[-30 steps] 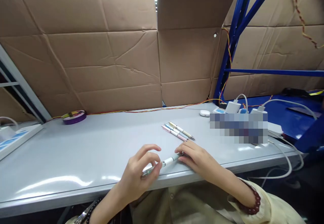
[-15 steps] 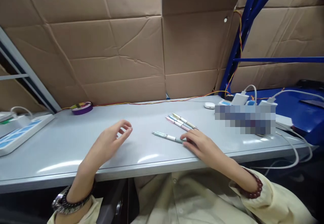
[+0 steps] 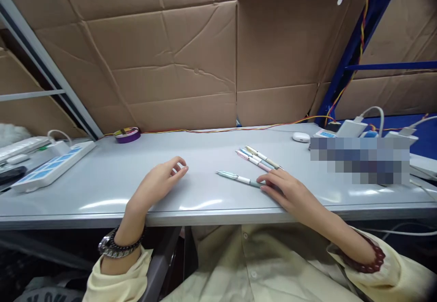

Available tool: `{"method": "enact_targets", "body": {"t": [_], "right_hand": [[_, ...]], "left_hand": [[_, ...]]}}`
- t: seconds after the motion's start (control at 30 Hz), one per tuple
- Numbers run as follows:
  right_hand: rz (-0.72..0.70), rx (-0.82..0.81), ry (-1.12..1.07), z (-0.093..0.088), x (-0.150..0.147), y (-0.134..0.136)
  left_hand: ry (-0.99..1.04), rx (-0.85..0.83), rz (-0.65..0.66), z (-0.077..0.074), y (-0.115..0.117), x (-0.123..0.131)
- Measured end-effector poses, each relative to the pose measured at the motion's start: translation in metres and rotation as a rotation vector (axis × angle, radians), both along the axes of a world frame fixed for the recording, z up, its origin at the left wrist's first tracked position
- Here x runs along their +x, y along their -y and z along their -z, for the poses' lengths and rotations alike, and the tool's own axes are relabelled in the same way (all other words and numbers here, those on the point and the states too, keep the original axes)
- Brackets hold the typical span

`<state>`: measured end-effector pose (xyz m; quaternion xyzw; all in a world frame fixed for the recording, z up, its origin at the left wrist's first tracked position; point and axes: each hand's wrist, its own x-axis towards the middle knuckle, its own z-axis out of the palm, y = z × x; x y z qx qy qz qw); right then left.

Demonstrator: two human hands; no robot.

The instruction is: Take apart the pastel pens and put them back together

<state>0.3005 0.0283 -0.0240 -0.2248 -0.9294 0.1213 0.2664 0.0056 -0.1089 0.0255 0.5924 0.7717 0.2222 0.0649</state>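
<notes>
My right hand (image 3: 285, 188) rests on the table with thumb and fingers closed around the near-right end of a pale green pen (image 3: 239, 178). That pen lies flat on the tabletop, its other end pointing left, and the end in my fingers is hidden. Just beyond my right hand lie a pink pen (image 3: 251, 159), a blue pen (image 3: 257, 156) and a cream pen (image 3: 262, 156), close together and slanted; my fingers partly cover their right ends. To the left, my left hand (image 3: 160, 181) holds nothing, its fingers loosely curved and apart, away from the green pen's tip.
On the grey table (image 3: 112, 174) a purple roll of tape (image 3: 127, 135) sits at the back left. A white power strip (image 3: 54, 165) stands at the left, and a white earbud case (image 3: 301, 136) at the back right. Chargers (image 3: 351, 128) and cables are farther right. Cardboard (image 3: 184, 42) closes the back.
The view has turned a little to the left, so everything appears shifted right. Both hands and the pens keep about the same places relative to each other.
</notes>
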Motion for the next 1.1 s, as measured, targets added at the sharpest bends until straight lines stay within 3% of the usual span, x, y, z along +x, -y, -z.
{"method": "enact_targets", "body": {"t": [1.1], "right_hand": [[-0.005, 0.019, -0.008, 0.0007, 0.0002, 0.0003]], "left_hand": [[-0.05, -0.051, 0.048, 0.0051, -0.0025, -0.0041]]}}
